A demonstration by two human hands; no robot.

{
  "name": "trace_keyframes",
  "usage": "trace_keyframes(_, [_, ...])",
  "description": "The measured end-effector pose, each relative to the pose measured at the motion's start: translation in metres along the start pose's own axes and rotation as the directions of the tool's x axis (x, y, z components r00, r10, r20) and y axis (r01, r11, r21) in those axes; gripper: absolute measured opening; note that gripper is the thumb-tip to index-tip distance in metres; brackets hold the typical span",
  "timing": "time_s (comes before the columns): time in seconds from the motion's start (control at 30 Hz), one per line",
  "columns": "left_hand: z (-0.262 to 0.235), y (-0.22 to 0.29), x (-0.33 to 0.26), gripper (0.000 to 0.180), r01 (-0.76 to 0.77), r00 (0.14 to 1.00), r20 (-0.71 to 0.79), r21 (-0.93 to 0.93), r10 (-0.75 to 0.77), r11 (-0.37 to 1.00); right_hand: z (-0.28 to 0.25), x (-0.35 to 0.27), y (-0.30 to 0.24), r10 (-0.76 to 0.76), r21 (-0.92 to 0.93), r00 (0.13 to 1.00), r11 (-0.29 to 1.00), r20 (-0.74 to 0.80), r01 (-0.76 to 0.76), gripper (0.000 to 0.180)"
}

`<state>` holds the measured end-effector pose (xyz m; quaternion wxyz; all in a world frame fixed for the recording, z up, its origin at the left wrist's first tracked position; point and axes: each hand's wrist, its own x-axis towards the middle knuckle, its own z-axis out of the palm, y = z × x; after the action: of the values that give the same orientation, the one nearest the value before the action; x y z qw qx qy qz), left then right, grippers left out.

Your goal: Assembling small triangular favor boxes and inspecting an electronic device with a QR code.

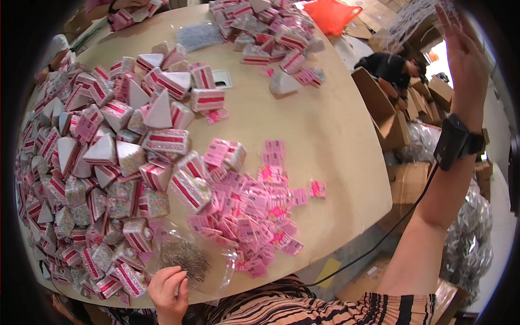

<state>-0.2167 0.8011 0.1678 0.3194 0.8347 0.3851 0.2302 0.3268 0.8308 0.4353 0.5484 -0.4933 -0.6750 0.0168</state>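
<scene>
My left hand [169, 295] is at the near table edge, its fingers curled in toward the thumb. It touches or nearly touches the lower left edge of a clear plastic bag [222, 281], and whatever its fingers hold cannot be made out. Small metal pieces, like pins or hooks, lie heaped [187, 260] in that bag. High at the far right, away from the table, my right hand [463, 51] is raised with its fingers stretched out and nothing in it. Just beyond the bag spreads a loose pile of pink printed cards [252, 208].
Cake-slice-shaped pieces [162, 142] in pink, white and red cover the table's left side; more [271, 32] lie at the far end. A bag of pale items [199, 36] lies there too. Co-workers sit far left; another person [387, 70] bends among cardboard boxes [374, 103]. A cable [374, 252] hangs from my right wrist.
</scene>
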Motion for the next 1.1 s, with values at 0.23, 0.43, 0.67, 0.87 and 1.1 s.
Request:
trace_keyframes(0.23, [0.009,0.008,-0.067,0.012,-0.041,0.994,-0.100,0.076,0.048,0.996,0.014,-0.164,-0.049,0.259,0.271,0.948,0.941,-0.188,-0.203,0.049])
trace_keyframes(0.43, [0.012,0.014,-0.124,0.014,-0.154,0.964,-0.206,0.083,0.169,0.985,0.024,-0.267,-0.064,0.385,0.494,0.914,0.824,-0.129,-0.278,0.053])
trace_keyframes(0.67, [0.024,0.042,-0.166,0.014,-0.196,0.964,-0.174,0.050,0.202,0.979,0.031,-0.340,-0.037,0.469,0.389,0.871,0.837,-0.148,-0.385,0.052])
trace_keyframes(0.87, [0.054,0.058,-0.167,0.013,-0.276,0.958,-0.076,0.031,0.277,0.961,0.049,-0.430,0.034,0.705,0.193,0.709,0.693,0.018,-0.694,0.057])
trace_keyframes(1.1, [0.080,0.050,-0.175,0.016,-0.337,0.940,0.087,0.093,0.330,0.937,0.045,-0.446,0.019,0.667,-0.502,0.743,0.626,-0.051,-0.596,0.039])
